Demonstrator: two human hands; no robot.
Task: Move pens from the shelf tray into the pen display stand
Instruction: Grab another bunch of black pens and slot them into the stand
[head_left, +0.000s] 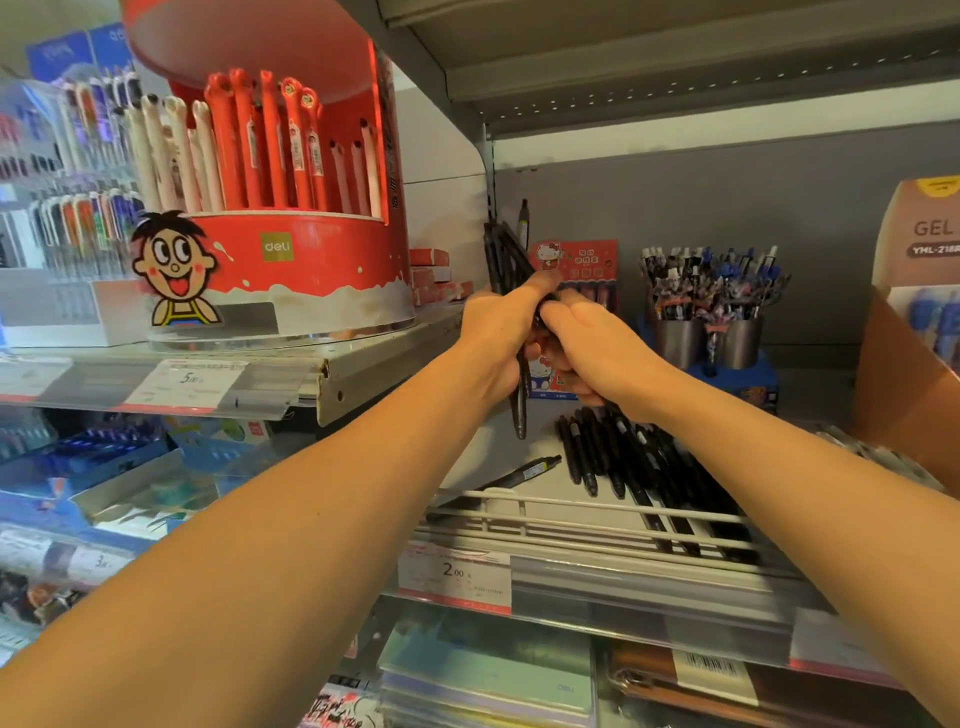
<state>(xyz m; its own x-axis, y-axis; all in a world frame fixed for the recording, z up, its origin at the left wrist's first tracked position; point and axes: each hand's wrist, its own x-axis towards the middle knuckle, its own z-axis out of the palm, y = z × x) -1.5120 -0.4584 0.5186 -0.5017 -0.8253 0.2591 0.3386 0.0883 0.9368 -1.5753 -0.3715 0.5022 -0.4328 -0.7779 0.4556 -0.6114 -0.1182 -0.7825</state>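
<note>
Two hands meet above the shelf tray (571, 519): the left hand (501, 332) has its fingers clamped round a bundle of black pens (506, 260) held upright, and the right hand (597, 348) curls its fingers onto the same bundle. More loose black pens (623, 457) lie in the tray below. The red display stand (291, 260) sits on the shelf to the left.

Bare shelf (483, 462) lies open left of my loose pens (623, 457); the red stand (306, 270) and wire rail (571, 512) hem it.
</note>
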